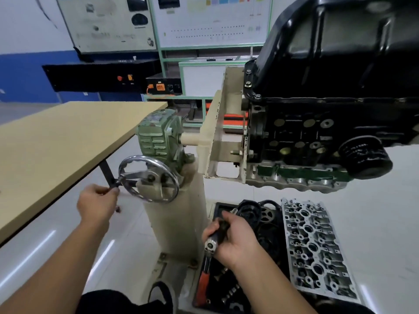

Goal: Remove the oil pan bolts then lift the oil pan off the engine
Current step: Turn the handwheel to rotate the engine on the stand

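Black pan (335, 41) over dark engine (306, 132)
Green gearbox (158, 134), cream stand (181, 223), tan table (56, 143), silver wheel (148, 179).

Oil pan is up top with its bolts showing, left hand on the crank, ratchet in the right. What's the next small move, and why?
Probably let go of the handwheel handle and bring the ratchet up to a flange bolt. The oil pan already faces upward with bolts seated along its edge, the left hand only grips the handle, and the right hand holds the ratchet low, well away from the pan.
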Demonstrator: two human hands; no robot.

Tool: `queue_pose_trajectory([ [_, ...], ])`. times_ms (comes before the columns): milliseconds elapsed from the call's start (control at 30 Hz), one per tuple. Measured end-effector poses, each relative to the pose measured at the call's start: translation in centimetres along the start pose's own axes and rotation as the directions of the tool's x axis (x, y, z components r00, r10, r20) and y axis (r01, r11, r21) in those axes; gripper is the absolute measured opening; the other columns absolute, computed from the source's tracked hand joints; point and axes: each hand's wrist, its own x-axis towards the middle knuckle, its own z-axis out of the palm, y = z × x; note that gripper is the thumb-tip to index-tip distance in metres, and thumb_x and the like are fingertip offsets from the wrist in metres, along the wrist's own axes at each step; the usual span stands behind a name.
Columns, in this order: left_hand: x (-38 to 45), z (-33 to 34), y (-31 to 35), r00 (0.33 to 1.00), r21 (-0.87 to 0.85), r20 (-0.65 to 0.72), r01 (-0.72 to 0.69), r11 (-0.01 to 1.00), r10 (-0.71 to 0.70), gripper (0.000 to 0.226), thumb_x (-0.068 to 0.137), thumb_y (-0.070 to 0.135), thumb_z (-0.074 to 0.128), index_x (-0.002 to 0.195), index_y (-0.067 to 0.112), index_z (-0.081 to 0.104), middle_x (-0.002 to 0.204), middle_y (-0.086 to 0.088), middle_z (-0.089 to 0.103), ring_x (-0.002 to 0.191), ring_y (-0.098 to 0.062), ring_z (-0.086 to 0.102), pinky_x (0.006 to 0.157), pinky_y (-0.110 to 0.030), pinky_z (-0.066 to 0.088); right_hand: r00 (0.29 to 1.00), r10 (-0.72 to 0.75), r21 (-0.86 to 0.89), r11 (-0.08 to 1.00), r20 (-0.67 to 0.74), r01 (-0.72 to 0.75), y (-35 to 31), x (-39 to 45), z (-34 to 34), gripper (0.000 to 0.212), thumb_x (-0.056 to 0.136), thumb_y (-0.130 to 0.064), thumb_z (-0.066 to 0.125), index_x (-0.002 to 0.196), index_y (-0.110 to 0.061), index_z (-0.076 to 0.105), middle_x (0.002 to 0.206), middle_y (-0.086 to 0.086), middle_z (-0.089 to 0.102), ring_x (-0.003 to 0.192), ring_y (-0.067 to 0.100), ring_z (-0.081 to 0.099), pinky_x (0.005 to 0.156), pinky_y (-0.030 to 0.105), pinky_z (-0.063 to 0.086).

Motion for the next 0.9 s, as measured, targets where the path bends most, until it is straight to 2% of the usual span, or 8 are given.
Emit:
queue_pose_trajectory([
  [100, -5.8, 3.7, -3.8, 0.960, 0.080, 0.232, 0.140, 0.987, -0.155, 0.016, 0.088, 0.010, 0.075, 0.082, 0.005, 0.062, 0.074, -0.018, 0.068, 0.064, -0.029, 0.057, 0.059, -0.036, 0.044, 1.000, 0.015, -0.028, 1.000, -0.008, -0.015, -0.2, -0.3, -0.1, 0.028, 0.098, -0.015, 0.055, 0.072, -0.010, 0.045, 0.066, 0.003, 0.039, 0.049, 0.014, 0.038, 0.037, 0.025, 0.043],
  [200, -10.0, 6.3, -2.2, 0.907, -0.121, 0.420, 0.022, 0.992, 0.031, 0.023, 0.089, 0.011, 0.074, 0.077, 0.010, 0.054, 0.068, -0.013, 0.067, 0.057, -0.024, 0.057, 0.053, -0.032, 0.043, 1.000, 0.014, -0.026, 1.000, -0.025, -0.015, -0.1, -0.2, -0.1, 0.027, 0.099, -0.016, 0.054, 0.075, -0.010, 0.045, 0.067, 0.003, 0.039, 0.053, 0.014, 0.036, 0.037, 0.026, 0.042],
  [367, -1.9, 0.9, 3.7, 0.979, -0.337, 0.187, -0.020, 0.941, 0.087, 0.018, 0.083, 0.016, 0.078, 0.084, 0.007, 0.063, 0.069, -0.017, 0.067, 0.040, -0.014, 0.049, 0.041, -0.025, 0.037, 1.000, 0.018, 0.037, 0.999, -0.026, -0.017, -0.1, 0.2, -0.1, 0.030, 0.101, -0.019, 0.054, 0.074, -0.010, 0.044, 0.068, 0.002, 0.038, 0.050, 0.014, 0.037, 0.037, 0.025, 0.042],
  [467, -0.3, 0.0, 0.2, 0.993, -0.132, 0.060, 0.111, 0.985, -0.103, 0.018, 0.087, 0.014, 0.077, 0.087, 0.004, 0.063, 0.074, -0.018, 0.067, 0.046, -0.021, 0.047, 0.045, -0.026, 0.038, 0.999, -0.011, 0.029, 1.000, -0.043, 0.012, -0.4, 0.2, -0.3, 0.029, 0.102, -0.021, 0.054, 0.077, -0.011, 0.044, 0.066, 0.002, 0.038, 0.049, 0.014, 0.037, 0.038, 0.025, 0.042],
  [567, -6.5, 3.5, -2.9, 0.915, -0.064, 0.296, 0.306, 0.950, -0.274, 0.016, 0.094, 0.008, 0.070, 0.084, 0.007, 0.057, 0.067, -0.014, 0.062, 0.047, -0.020, 0.043, 0.044, -0.024, 0.032, 0.998, -0.028, 0.022, 0.999, -0.055, 0.029, -0.3, 0.3, -0.5, 0.027, 0.102, -0.021, 0.054, 0.079, -0.010, 0.044, 0.065, 0.003, 0.040, 0.050, 0.013, 0.038, 0.039, 0.025, 0.043],
  [667, -10.6, 6.2, -0.6, 0.882, -0.264, 0.462, 0.237, 0.935, -0.094, 0.023, 0.092, 0.009, 0.072, 0.080, 0.014, 0.053, 0.065, -0.011, 0.063, 0.043, -0.015, 0.047, 0.040, -0.025, 0.033, 0.996, -0.024, 0.011, 1.000, -0.081, 0.025, 0.3, 0.8, -0.6, 0.026, 0.102, -0.020, 0.054, 0.081, -0.010, 0.045, 0.063, 0.003, 0.041, 0.047, 0.014, 0.039, 0.038, 0.025, 0.043],
  [767, -6.0, 3.3, 4.4, 0.960, -0.373, 0.281, 0.101, 0.922, 0.008, 0.021, 0.085, 0.009, 0.078, 0.079, 0.012, 0.058, 0.070, -0.013, 0.067, 0.043, -0.013, 0.052, 0.037, -0.022, 0.037, 0.996, -0.014, 0.007, 1.000, -0.085, 0.015, 1.2, 1.2, -0.9, 0.023, 0.103, -0.018, 0.052, 0.083, -0.010, 0.044, 0.062, 0.003, 0.041, 0.046, 0.014, 0.039, 0.037, 0.026, 0.043],
  [900, -0.5, -0.3, 1.6, 0.978, -0.235, 0.086, 0.206, 0.950, -0.191, 0.018, 0.087, 0.015, 0.079, 0.085, 0.004, 0.065, 0.073, -0.016, 0.067, 0.044, -0.018, 0.043, 0.042, -0.022, 0.033, 0.997, -0.022, -0.007, 1.000, -0.081, 0.021, 1.0, 0.7, -1.4, 0.024, 0.103, -0.016, 0.051, 0.081, -0.010, 0.043, 0.059, 0.004, 0.041, 0.046, 0.014, 0.038, 0.036, 0.027, 0.043],
])
